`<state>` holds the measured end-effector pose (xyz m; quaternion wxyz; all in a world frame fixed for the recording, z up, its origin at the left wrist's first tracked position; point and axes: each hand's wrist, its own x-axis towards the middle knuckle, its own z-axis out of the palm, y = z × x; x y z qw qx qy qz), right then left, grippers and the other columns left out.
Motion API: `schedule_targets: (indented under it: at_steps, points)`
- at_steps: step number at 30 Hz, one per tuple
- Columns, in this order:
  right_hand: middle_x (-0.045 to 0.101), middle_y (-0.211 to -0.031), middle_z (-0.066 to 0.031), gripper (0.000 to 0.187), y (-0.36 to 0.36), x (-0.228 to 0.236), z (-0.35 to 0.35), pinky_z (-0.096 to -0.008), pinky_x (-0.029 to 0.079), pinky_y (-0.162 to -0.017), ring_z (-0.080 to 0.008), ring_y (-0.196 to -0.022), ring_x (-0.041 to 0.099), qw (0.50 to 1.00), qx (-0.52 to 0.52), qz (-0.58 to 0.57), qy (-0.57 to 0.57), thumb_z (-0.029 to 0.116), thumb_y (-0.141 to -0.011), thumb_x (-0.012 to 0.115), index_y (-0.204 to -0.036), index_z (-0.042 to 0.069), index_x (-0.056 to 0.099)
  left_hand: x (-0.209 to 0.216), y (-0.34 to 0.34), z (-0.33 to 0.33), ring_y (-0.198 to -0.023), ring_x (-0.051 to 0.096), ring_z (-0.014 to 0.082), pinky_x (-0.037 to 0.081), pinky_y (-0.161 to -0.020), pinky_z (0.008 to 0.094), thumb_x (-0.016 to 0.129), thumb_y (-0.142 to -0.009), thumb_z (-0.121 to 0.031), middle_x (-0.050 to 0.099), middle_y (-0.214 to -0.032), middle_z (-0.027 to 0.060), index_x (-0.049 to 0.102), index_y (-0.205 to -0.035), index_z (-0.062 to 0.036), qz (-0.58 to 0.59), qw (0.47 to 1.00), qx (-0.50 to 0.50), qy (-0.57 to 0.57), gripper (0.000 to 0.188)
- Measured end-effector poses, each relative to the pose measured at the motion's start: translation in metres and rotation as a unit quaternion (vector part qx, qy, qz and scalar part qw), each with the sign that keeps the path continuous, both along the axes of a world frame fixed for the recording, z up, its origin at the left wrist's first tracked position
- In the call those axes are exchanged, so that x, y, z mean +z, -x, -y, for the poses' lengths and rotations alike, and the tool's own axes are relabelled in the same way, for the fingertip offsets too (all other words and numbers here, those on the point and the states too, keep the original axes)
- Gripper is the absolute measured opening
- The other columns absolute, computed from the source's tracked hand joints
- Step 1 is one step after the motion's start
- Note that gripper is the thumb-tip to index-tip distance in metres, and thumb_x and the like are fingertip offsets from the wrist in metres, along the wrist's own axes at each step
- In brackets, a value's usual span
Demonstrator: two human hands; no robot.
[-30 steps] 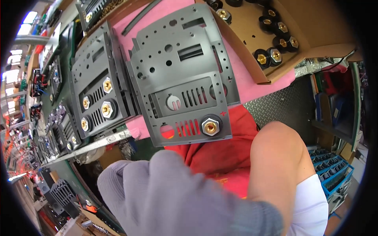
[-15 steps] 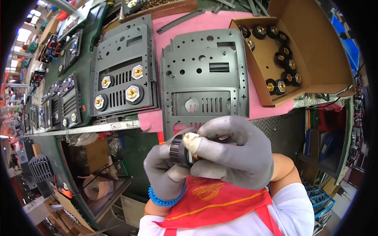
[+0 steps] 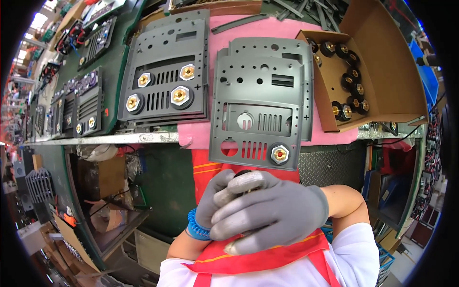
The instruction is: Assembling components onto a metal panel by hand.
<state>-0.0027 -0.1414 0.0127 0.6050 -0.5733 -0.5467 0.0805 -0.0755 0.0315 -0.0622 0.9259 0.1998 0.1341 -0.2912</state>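
**Two gloved hands cupped around one small dark part**

Two hands meet close to the chest, below the near edge of the bench. The right hand (image 3: pixel 272 208), in a grey glove, folds over the left hand (image 3: pixel 213 201), fingers curled together and wrapped around a small dark round part (image 3: pixel 243 173), of which only a sliver peeks out at the top. Held this tight and this near the body, it seems to be getting twisted or fitted; whether it comes in two pieces I cannot tell.

Just beyond the hands, a grey metal panel (image 3: pixel 260 112) lies flat on a pink mat (image 3: pixel 248 31), overhanging the bench's near edge, likely for easy reach. One brass socket (image 3: pixel 279 154) sits in its near right corner; the hole beside it is empty. At the bench's right side an open cardboard box (image 3: pixel 382 62) holds more black and brass sockets. Left of the mat, a finished panel (image 3: pixel 165 81) carries four sockets.
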Motion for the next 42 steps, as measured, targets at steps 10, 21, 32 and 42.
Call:
schedule_targets:
  at_steps: [10, 21, 32, 42]
  points:
    - [0.063, -0.1, -0.0092, 0.027, -0.039, 0.005, 0.019, -0.0374, 0.049, -0.075, -0.0264, -0.083, 0.062, 0.96, -0.216, 0.103, 0.145, 0.015, -0.075, 0.077, -0.097, 0.01, 0.062, -0.009, -0.01, -0.007, -0.104, 0.063, 0.0334, 0.051, -0.09, 0.0409, 0.071, -0.086, -0.026, 0.053, -0.125, 0.0255, 0.057, -0.119, -0.0099, 0.125, 0.987, 0.1, 0.032, 0.04]
    - [0.065, -0.107, -0.0062, 0.026, -0.011, -0.015, 0.0, -0.0384, 0.048, -0.086, -0.0212, -0.088, 0.063, 0.939, -0.218, 0.164, 0.208, 0.022, -0.072, 0.072, -0.093, 0.012, 0.061, 0.0, -0.004, -0.007, -0.111, 0.059, 0.0236, 0.046, -0.099, 0.0397, 0.061, -0.094, -0.024, 0.061, -0.114, 0.0133, 0.054, -0.115, -0.0002, -0.022, 0.994, 0.018, 0.107, 0.032]
    - [0.062, -0.115, -0.0138, 0.024, -0.016, -0.028, -0.003, -0.045, 0.049, -0.089, -0.0273, -0.098, 0.064, 0.946, -0.18, 0.155, 0.22, 0.02, -0.078, 0.07, -0.096, 0.008, 0.059, -0.022, 0.0, -0.007, -0.106, 0.061, 0.0238, 0.047, -0.093, 0.0386, 0.068, -0.088, -0.015, 0.063, -0.11, 0.0144, 0.056, -0.107, -0.0025, 0.012, 0.992, 0.085, 0.094, 0.026]
    - [0.064, -0.103, -0.008, 0.028, -0.028, -0.008, 0.007, -0.0387, 0.05, -0.077, -0.0217, -0.084, 0.063, 0.955, -0.154, 0.088, 0.236, 0.017, -0.075, 0.069, -0.102, 0.009, 0.067, -0.005, -0.012, -0.012, -0.105, 0.062, 0.026, 0.05, -0.091, 0.0403, 0.063, -0.093, -0.031, 0.062, -0.113, 0.0179, 0.053, -0.113, 0.004, 0.048, 0.995, 0.04, 0.075, 0.042]
